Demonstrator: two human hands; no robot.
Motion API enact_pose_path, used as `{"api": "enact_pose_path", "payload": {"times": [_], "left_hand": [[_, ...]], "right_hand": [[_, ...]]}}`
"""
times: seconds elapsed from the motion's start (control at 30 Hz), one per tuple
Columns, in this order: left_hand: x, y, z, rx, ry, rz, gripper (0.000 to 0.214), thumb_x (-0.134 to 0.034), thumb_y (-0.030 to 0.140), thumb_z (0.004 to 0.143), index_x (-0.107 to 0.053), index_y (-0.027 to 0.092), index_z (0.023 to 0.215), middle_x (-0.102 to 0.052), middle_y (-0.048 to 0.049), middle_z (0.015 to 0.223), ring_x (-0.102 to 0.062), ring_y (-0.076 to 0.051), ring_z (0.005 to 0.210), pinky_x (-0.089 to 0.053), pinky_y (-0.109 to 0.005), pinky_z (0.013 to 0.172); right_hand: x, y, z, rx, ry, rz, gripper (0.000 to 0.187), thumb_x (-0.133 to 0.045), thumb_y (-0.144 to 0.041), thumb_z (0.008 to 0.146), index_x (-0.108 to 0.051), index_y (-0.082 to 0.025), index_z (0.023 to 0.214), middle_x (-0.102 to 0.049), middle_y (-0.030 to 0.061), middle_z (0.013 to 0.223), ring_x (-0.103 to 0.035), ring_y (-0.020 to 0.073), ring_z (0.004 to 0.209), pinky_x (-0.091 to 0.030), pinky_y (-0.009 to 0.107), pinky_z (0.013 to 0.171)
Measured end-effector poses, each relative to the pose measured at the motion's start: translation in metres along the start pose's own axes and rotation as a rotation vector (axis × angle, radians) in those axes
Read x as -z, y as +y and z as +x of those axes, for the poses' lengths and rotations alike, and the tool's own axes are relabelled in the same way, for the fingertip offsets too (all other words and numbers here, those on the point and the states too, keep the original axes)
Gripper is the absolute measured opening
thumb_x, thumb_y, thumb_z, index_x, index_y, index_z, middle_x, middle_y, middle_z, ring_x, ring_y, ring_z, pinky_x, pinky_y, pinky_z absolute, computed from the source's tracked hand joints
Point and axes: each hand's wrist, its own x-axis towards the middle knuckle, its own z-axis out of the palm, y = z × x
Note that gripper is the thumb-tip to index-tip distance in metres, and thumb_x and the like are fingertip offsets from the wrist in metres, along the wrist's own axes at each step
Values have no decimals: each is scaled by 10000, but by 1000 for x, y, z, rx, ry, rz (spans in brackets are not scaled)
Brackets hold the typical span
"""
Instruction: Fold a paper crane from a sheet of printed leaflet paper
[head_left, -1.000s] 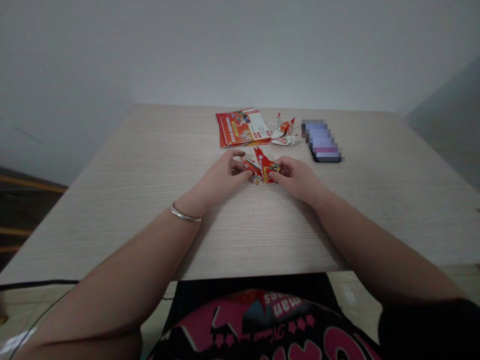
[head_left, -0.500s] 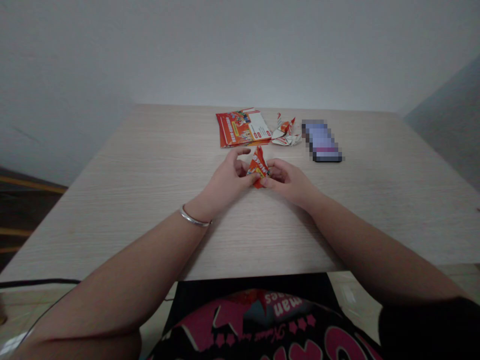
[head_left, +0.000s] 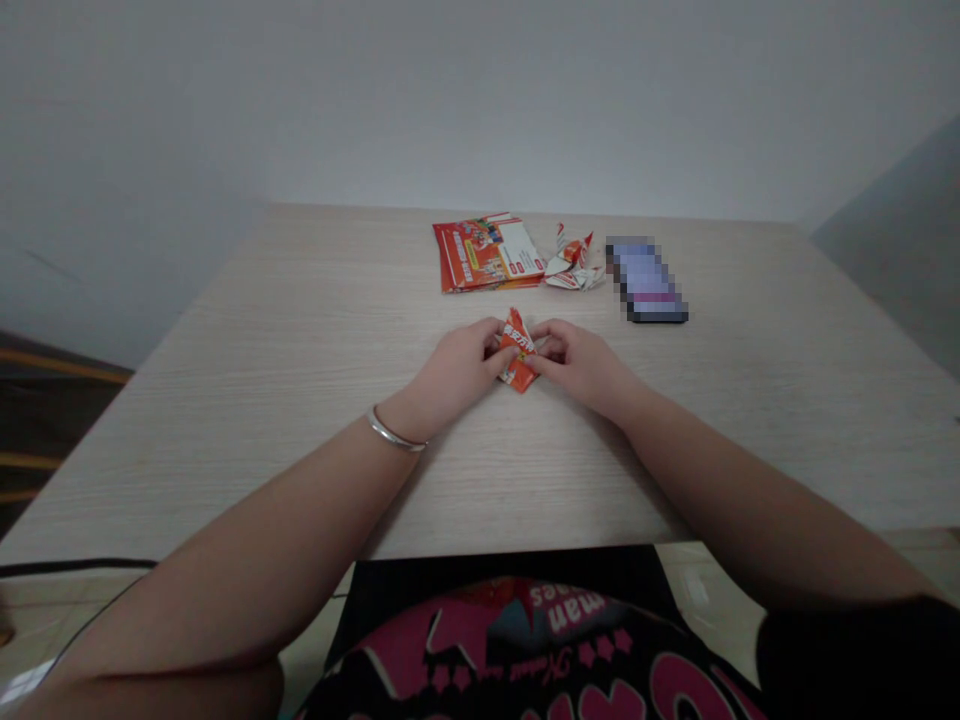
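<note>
A small folded piece of orange printed paper [head_left: 519, 372], roughly diamond-shaped with white lettering, is held between my two hands above the table. My left hand [head_left: 466, 362] pinches its left side, the thumb on the front face and the other fingers behind. From the other side my right hand [head_left: 576, 362] grips the right edge, its thumb also on the front. The fingers behind the paper are partly hidden.
Behind my hands lies a stack of orange and white printed leaflets [head_left: 480, 262]. Folded paper pieces [head_left: 574, 265], orange and white, sit right of it. A phone [head_left: 646, 280], blurred out, lies farther right on the pale wooden table [head_left: 300, 330]. A wall rises behind.
The left index finger, raised before, has come down against the folded paper. The paper now shows a longer diamond face and sits slightly lower in view. The right hand has barely moved.
</note>
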Motion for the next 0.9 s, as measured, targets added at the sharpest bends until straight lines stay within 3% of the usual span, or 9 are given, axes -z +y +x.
{"api": "enact_pose_path", "payload": {"times": [0.1,0.17,0.23,0.33,0.43,0.57,0.67,0.83,0.9], "left_hand": [[-1,-1,1,-49,-8,95,310,-640,238,953,-691,141,1244,-771,-90,1024,-669,-238,910,-515,-381,872],[-2,-2,0,-76,22,114,570,-700,212,915,-571,119,1462,-779,-107,1110,-667,-271,1046,-503,-421,994],[-2,-2,0,-103,45,146,738,-744,191,880,-469,110,1560,-774,-115,1185,-644,-293,1154,-463,-455,1093],[-2,-3,-1,-171,14,276,610,-736,224,906,-572,126,1486,-744,-141,1265,-633,-316,1196,-439,-485,1130],[-3,-3,-2,-211,5,428,456,-679,291,969,-666,171,1408,-725,-160,1248,-630,-342,1172,-466,-504,1070],[-4,-4,-5,-221,31,509,391,-656,296,992,-721,256,1376,-710,-142,1217,-612,-339,1143,-478,-488,1003],[-3,-5,-5,-221,39,495,337,-645,263,994,-763,285,1310,-725,-115,1206,-620,-314,1128,-471,-477,1011],[3,-4,-2,-191,35,449,170,-672,293,982,-820,210,995,-791,-101,1113,-682,-292,1068,-489,-469,1001],[7,-1,-1,-209,15,481,171,-676,290,979,-827,209,990,-804,-101,1125,-694,-310,1090,-492,-488,1005]], "right_hand": [[0,1,-1,16,52,-107,304,-712,-283,872,-583,-224,1141,-652,-54,690,-619,180,630,-416,315,618],[1,4,0,48,94,-205,302,-691,-278,887,-561,-221,1153,-630,-55,699,-592,175,629,-390,312,616],[2,8,1,93,122,-316,267,-672,-256,895,-567,-219,1138,-624,-43,711,-576,178,647,-376,315,631],[4,11,3,164,131,-438,291,-707,-265,877,-594,-209,1139,-646,-11,750,-590,205,712,-383,331,674],[4,13,5,207,141,-553,358,-785,-350,844,-640,-206,1138,-692,37,846,-617,245,814,-412,360,748],[7,14,8,228,138,-674,267,-804,-408,859,-720,-209,1015,-704,71,912,-616,260,882,-436,391,828],[12,14,10,204,96,-666,175,-798,-362,881,-770,-225,988,-719,60,893,-608,237,844,-436,385,818],[21,17,9,188,69,-621,91,-804,-292,875,-817,-230,941,-755,58,877,-616,219,806,-438,379,793],[24,18,9,189,65,-606,77,-808,-279,865,-824,-231,923,-759,55,859,-627,218,800,-445,380,790]]}}
